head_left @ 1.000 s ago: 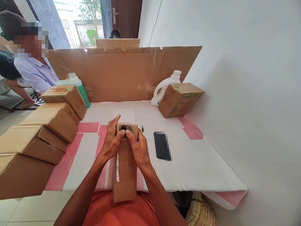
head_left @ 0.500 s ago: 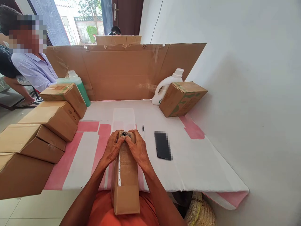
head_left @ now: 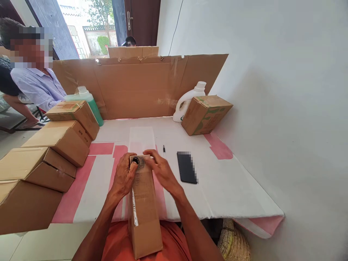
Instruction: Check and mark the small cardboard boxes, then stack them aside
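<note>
A long cardboard box (head_left: 144,206) lies lengthwise from my lap onto the table edge, with clear tape and a white label strip along its top. My left hand (head_left: 123,177) grips the box's far left corner, its thumb at a dark round hole in the end face. My right hand (head_left: 160,170) rests on the far right corner, fingers spread over the top edge. What is inside the hole is too small to tell.
A black phone (head_left: 186,167) and a pen (head_left: 164,149) lie right of the box. Several stacked cartons (head_left: 54,145) fill the left side. A green bottle (head_left: 89,99), a white jug (head_left: 187,101) and a carton (head_left: 205,114) stand before a cardboard screen (head_left: 138,85). A person sits at far left.
The box has tipped down from tilted-up to lying flatter and slid toward my lap. My right hand's fingers have loosened and spread across the far end.
</note>
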A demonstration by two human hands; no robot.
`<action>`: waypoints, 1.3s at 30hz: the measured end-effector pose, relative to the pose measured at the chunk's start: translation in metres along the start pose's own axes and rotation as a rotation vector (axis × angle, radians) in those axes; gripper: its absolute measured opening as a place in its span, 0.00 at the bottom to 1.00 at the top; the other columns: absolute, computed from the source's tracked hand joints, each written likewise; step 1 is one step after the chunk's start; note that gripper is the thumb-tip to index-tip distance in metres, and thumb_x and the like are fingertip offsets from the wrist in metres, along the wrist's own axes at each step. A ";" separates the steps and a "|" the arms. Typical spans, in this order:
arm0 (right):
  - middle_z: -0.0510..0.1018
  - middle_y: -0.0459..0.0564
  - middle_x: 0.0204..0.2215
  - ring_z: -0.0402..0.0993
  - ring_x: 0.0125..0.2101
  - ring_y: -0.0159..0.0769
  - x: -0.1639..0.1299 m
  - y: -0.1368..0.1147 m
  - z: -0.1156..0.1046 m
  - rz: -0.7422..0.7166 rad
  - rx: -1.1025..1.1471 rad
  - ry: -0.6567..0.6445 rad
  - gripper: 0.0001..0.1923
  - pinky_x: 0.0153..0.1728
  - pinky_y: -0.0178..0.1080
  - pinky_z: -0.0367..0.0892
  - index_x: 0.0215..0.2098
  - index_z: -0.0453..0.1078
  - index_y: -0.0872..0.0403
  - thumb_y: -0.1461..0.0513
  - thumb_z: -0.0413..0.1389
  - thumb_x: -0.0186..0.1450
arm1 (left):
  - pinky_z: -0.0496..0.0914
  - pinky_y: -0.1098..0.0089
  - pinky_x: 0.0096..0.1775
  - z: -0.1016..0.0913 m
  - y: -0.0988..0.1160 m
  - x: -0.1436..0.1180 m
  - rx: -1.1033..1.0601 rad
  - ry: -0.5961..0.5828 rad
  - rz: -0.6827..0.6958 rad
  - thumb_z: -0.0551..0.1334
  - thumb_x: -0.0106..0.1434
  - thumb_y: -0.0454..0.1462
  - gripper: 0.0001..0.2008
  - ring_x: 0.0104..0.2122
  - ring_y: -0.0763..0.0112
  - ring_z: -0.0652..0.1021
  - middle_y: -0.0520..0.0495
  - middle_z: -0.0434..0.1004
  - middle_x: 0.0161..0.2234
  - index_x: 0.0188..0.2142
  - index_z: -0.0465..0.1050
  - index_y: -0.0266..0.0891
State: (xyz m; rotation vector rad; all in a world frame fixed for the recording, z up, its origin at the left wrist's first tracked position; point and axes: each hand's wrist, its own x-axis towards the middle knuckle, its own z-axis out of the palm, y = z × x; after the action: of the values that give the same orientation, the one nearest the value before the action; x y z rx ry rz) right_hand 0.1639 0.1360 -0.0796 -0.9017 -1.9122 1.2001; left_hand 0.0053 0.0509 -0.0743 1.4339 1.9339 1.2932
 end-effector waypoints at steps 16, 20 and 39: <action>0.79 0.60 0.47 0.79 0.42 0.43 0.066 0.097 -0.048 0.081 -1.048 -0.204 0.18 0.35 0.38 0.67 0.43 0.75 0.54 0.77 0.48 0.70 | 0.63 0.45 0.66 -0.003 -0.017 -0.012 -0.139 -0.203 0.069 0.65 0.64 0.48 0.35 0.67 0.46 0.66 0.36 0.64 0.66 0.67 0.59 0.44; 0.78 0.60 0.45 0.78 0.39 0.43 0.059 0.068 -0.065 0.065 -0.934 0.035 0.15 0.36 0.41 0.69 0.45 0.73 0.55 0.69 0.44 0.75 | 0.63 0.46 0.66 -0.004 -0.016 -0.015 -0.161 -0.188 0.069 0.65 0.64 0.48 0.34 0.66 0.46 0.67 0.36 0.65 0.65 0.66 0.60 0.44; 0.79 0.41 0.28 0.75 0.22 0.29 -0.009 -0.045 0.000 -0.065 0.915 -0.003 0.11 0.23 0.31 0.68 0.36 0.73 0.49 0.55 0.69 0.66 | 0.59 0.46 0.67 -0.003 -0.017 -0.015 -0.127 -0.181 0.117 0.66 0.65 0.49 0.33 0.67 0.47 0.64 0.37 0.62 0.66 0.65 0.59 0.45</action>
State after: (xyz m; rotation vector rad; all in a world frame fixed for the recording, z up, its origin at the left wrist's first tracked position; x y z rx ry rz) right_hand 0.1603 0.1142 -0.0400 -0.3280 -1.1432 1.7827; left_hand 0.0005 0.0351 -0.0900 1.5618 1.6444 1.2644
